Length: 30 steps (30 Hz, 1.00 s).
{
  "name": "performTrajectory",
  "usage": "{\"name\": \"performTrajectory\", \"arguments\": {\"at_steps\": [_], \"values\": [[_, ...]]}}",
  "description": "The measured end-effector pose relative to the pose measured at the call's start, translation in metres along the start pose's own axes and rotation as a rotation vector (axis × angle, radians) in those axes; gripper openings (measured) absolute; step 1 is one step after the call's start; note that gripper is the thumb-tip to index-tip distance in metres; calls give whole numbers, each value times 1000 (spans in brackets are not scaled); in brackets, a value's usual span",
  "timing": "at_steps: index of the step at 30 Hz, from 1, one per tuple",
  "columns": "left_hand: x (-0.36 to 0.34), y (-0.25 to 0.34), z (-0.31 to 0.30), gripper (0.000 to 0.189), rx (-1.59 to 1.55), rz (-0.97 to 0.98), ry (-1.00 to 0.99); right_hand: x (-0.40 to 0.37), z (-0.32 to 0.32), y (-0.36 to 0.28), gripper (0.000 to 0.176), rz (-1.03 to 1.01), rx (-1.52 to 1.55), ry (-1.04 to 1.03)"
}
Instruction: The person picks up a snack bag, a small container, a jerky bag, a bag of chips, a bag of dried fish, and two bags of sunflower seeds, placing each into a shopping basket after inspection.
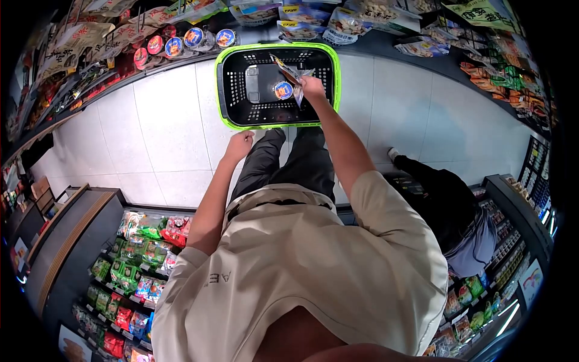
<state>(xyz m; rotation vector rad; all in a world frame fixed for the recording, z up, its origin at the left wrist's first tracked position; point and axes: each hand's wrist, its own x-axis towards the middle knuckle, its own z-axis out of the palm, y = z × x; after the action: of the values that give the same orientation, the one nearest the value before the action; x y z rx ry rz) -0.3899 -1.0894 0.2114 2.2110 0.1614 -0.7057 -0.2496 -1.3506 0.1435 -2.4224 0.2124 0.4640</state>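
Silvery packet (288, 71) is pinched by its lower end in the right hand (312, 88), fingers pressed together on it, so it's held up at a slant over the open mouth of the basket (277, 47) at 12 o'clock, inside the green rim rather than off to the side. The arm is stretched right out to get there, which I guess is why the body is bent forward so much. Just beside the hand at about 9 o'clock a round blue tin (283, 90) lies flat on the basket bottom. The basket sits on the tile floor (169, 120), so neither hand has to carry it. The left hand (240, 145) hangs at about 7 o'clock from the basket, curled into a loose fist with nothing in it as far as I can see, close to the rim but not touching. Further out, round tubs (193, 37) line a shelf at 11 o'clock, a snack rack (145, 253) is at 7, and another person (449, 202) in dark clothes crouches at 4.
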Motion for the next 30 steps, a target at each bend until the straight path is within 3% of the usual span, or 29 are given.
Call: {"name": "performTrajectory", "arguments": {"at_steps": [4,5,6,8,10,12,14,16,18,22,26,30], "values": [[-14,-35,1,20,-6,-59,-56,12,23,26,26,157,61,63],[-18,-43,-1,23,50,-73,-97,9,20,29,23,229,-24,-29],[-23,-50,-2,23,47,-72,-98,1,22,39,23,230,-27,-29],[-28,-60,-8,20,-15,-97,-51,-11,29,68,20,0,-175,-94],[-35,-68,-16,20,-10,-98,-33,-37,28,83,21,-14,-92,-18],[-37,-80,-21,20,-61,-147,-36,-71,16,80,22,136,-55,-38],[-39,-94,-26,22,-18,-94,-14,-103,11,83,23,148,-17,43],[-39,-101,-32,24,-8,-41,-3,-126,7,95,29,88,-160,3],[-33,-114,-33,26,14,-60,-22,-139,10,117,34,173,-112,-111],[-20,-122,-37,25,7,-84,-65,-168,-22,98,22,413,221,-207],[1,-126,-45,25,87,-56,-122,-176,-35,93,20,491,326,-135],[14,-115,-57,25,35,-85,-88,-171,-48,85,21,505,321,-235]]}}
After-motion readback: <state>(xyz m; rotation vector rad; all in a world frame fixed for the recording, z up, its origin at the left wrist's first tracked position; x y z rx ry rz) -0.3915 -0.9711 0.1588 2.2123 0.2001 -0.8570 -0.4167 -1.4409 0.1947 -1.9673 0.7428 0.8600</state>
